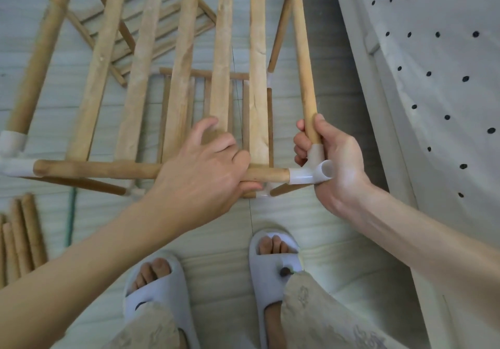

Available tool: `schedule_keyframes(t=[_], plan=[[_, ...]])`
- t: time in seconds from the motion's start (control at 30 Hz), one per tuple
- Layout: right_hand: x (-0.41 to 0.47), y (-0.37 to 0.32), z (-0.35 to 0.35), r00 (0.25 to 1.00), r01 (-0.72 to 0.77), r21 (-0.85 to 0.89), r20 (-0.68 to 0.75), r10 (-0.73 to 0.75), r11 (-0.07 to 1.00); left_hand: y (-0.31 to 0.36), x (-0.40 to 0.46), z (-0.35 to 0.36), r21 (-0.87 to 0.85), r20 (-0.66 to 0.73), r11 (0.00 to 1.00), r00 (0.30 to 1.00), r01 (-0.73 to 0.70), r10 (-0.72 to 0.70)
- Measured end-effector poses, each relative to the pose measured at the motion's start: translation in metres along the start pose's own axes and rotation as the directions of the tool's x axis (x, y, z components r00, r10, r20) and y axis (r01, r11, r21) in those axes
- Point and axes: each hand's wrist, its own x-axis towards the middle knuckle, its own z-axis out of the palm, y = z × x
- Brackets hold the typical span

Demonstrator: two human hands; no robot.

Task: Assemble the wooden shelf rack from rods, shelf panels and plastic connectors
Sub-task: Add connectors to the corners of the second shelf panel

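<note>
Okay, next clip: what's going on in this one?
A person standing in slippers is putting together a wooden shelf rack. The left hand grips the front rod of the top frame, while the right hand holds the white corner connector and the rod rising from it. That connector still has an open socket facing the camera. Another slatted panel lies on the floor beyond, and spare rods lie at lower left.

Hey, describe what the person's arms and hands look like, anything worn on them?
Both forearms are bare, with no sleeves in view. The left hand and right hand wear no gloves, and no rings, watch or bracelets are visible.
</note>
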Motion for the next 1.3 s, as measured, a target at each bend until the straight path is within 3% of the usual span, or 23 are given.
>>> schedule_keyframes(t=[0.27,0.53,0.7,1.3], plan=[[0.003,-0.005,-0.002,0.997,-0.036,-0.035,0.070,0.038,0.999,-0.001,0.002,0.002,-0.032,0.025,0.999,1.000,-0.004,0.005],[0.008,-0.015,-0.001,0.978,-0.075,-0.189,0.179,0.110,0.979,-0.006,0.004,-0.002,-0.061,0.057,0.997,0.997,-0.055,0.059],[0.025,-0.028,0.008,0.957,-0.213,-0.324,0.120,0.263,0.922,-0.015,0.018,0.001,-0.164,0.083,0.978,0.986,-0.130,0.145],[0.026,-0.015,0.006,0.964,-0.247,-0.275,0.032,0.266,0.929,-0.007,0.009,0.011,-0.196,0.018,0.974,0.992,-0.117,0.123]])
